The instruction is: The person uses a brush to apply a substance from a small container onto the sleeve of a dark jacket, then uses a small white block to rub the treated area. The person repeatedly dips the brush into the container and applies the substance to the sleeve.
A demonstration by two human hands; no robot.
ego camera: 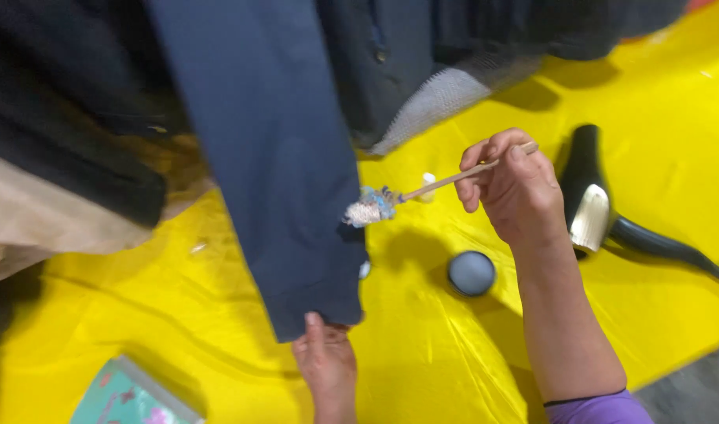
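The dark navy cloth sleeve [285, 173] looks matt and smoothly woven. The thin wooden stick [453, 178] carries a frayed, fuzzy tip. The yellow plastic sheet [422, 345] is glossy and creased. The black hairdryer [603, 208] shines, its nozzle metallic.

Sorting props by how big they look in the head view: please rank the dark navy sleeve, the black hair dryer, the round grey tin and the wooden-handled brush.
1. Dark navy sleeve
2. Black hair dryer
3. Wooden-handled brush, long but thin
4. Round grey tin

The sleeve hangs nearer the camera, which enlarges it.

A single head-worn camera looks steeply down, close over the hands and a yellow sheet [469, 345].
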